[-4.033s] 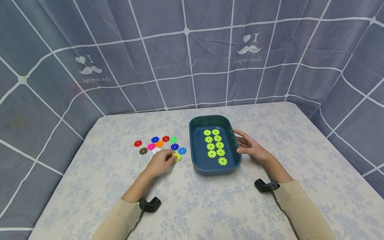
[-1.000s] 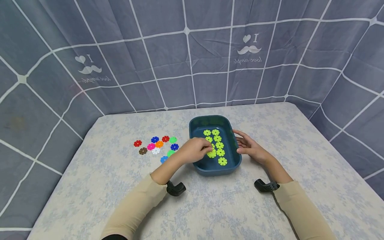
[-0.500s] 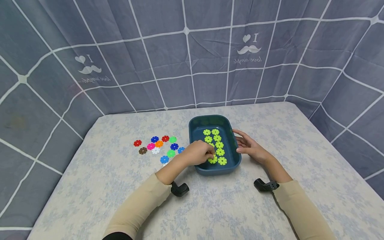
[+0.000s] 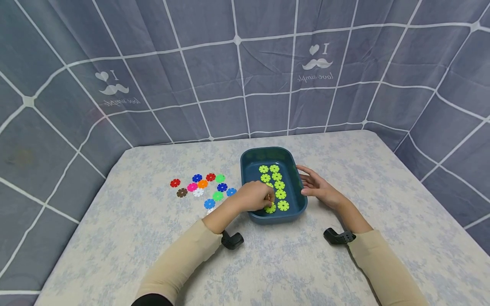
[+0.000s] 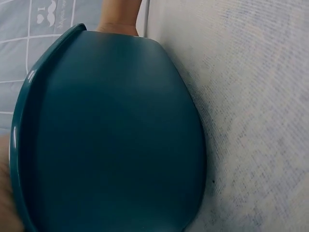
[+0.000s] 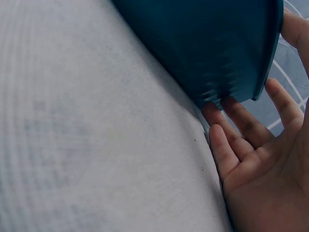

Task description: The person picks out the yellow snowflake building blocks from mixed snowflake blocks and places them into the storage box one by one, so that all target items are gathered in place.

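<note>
My left hand [image 4: 252, 195] reaches over the left rim of a dark teal plastic bin [image 4: 273, 220]. Its curled fingertips pinch a yellow-green snowflake disc [image 4: 270, 209] at the bin's near left. More yellow-green discs [image 4: 280, 194] lie in two columns on the bin floor, some partly hidden by this hand. Against the bin's right side rests my right hand [image 4: 319, 188], its fingers extended. In the right wrist view, fingertips of the right hand [image 6: 265, 169] touch the bin's outer wall [image 6: 207, 43]. The left wrist view mostly shows the bin's outside [image 5: 116, 130], so the left fingertips are hidden there.
Left of the bin, loose snowflake discs lie on the patterned tablecloth [image 4: 291, 263], among them a red disc [image 4: 175, 182], a brown disc [image 4: 182, 193], a pink disc [image 4: 192, 187] and a light blue disc [image 4: 209, 204]. A grey checked curtain [image 4: 214, 85] surrounds the table.
From the loose discs, my left hand has carried a yellow-green disc into the bin, then shifted it toward the near end of the left column. The right hand stays at the bin.
</note>
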Tool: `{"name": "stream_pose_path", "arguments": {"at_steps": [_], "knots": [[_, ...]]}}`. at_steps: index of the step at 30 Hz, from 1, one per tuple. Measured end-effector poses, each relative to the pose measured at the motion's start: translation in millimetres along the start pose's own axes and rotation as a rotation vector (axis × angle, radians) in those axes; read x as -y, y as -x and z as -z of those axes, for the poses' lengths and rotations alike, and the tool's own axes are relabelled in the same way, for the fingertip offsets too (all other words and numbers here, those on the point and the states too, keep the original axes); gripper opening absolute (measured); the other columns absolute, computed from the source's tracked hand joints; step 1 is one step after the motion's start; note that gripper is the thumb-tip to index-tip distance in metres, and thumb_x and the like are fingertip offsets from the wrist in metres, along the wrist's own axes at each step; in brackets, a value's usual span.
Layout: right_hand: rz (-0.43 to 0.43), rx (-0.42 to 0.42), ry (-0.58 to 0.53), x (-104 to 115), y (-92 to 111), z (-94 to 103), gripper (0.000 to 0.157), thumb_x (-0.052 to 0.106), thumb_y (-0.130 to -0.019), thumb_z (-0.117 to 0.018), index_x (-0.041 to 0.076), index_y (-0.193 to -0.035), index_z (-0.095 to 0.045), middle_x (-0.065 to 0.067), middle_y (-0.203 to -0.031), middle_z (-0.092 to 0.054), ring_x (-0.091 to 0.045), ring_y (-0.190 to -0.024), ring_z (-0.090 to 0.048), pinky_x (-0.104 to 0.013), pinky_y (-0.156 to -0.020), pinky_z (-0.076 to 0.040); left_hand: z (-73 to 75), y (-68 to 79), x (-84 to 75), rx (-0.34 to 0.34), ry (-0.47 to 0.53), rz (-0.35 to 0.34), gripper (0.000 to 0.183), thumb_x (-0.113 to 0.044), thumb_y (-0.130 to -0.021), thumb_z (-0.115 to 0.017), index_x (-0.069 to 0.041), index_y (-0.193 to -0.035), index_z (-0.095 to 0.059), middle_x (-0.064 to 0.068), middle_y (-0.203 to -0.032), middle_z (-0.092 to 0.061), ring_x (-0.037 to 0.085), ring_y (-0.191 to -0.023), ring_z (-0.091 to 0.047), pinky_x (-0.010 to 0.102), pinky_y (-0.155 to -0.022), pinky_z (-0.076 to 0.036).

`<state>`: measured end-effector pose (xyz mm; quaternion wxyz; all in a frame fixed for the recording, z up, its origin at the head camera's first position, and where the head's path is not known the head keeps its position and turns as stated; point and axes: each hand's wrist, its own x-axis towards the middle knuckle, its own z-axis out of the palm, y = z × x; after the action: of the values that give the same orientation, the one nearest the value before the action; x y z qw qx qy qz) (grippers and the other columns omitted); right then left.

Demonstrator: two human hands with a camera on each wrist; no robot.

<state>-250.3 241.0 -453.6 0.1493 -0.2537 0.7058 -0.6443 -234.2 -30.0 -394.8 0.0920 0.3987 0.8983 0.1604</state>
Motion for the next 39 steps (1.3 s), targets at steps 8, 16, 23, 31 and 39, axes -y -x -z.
{"name": "stream_pose_path", "arguments": {"at_steps": [8,16,23,31,39], "knots": [[-0.001,0.0,-0.005,0.4,-0.1,-0.8,0.08,0.009,-0.094,-0.062,0.008,-0.156,-0.012,-0.029,-0.155,-0.019,-0.047,-0.138,-0.026,-0.024,-0.097,-0.042,-1.3,-1.8,-0.5,0.039,-0.03,0.039,0.005,-0.016,-0.091,-0.071,-0.013,-0.094,-0.074,-0.007,-0.079,-0.065,0.007,-0.069,-0.058,0.024,-0.061,-0.047],[0.008,0.003,-0.014,0.6,0.2,-2.1,0.08,0.007,-0.094,-0.062,0.007,-0.156,-0.012,-0.029,-0.155,-0.018,-0.048,-0.138,-0.025,-0.024,-0.098,-0.042,-3.5,-3.4,-4.0,0.026,-0.092,0.115,0.006,-0.018,-0.09,-0.072,-0.016,-0.094,-0.075,-0.006,-0.085,-0.068,0.008,-0.071,-0.06,0.025,-0.058,-0.047],[0.01,0.0,-0.005,1.2,0.7,-2.7,0.08,0.008,-0.093,-0.062,0.006,-0.156,-0.012,-0.031,-0.154,-0.018,-0.049,-0.138,-0.025,-0.024,-0.097,-0.043,-6.1,-4.7,-4.4,0.016,-0.101,0.132,0.023,-0.006,-0.089,-0.066,-0.017,-0.069,-0.066,-0.007,-0.065,-0.057,0.008,-0.058,-0.045,0.022,-0.048,-0.032],[0.004,-0.005,0.001,0.6,0.7,-2.0,0.081,0.01,-0.093,-0.063,0.006,-0.156,-0.012,-0.031,-0.154,-0.019,-0.049,-0.138,-0.024,-0.024,-0.096,-0.043,-6.6,-5.2,-5.3,0.009,-0.108,0.152,0.024,-0.006,-0.09,-0.066,-0.019,-0.07,-0.064,-0.01,-0.066,-0.055,0.009,-0.06,-0.05,0.024,-0.05,-0.036],[0.005,-0.005,-0.003,0.2,0.5,-2.0,0.081,0.009,-0.093,-0.063,0.007,-0.156,-0.013,-0.03,-0.154,-0.019,-0.049,-0.138,-0.025,-0.024,-0.096,-0.043,-8.1,-7.4,-7.5,0.018,-0.159,0.218,0.023,-0.015,-0.091,-0.069,-0.02,-0.069,-0.062,-0.009,-0.066,-0.056,0.01,-0.059,-0.052,0.025,-0.051,-0.04]]}}
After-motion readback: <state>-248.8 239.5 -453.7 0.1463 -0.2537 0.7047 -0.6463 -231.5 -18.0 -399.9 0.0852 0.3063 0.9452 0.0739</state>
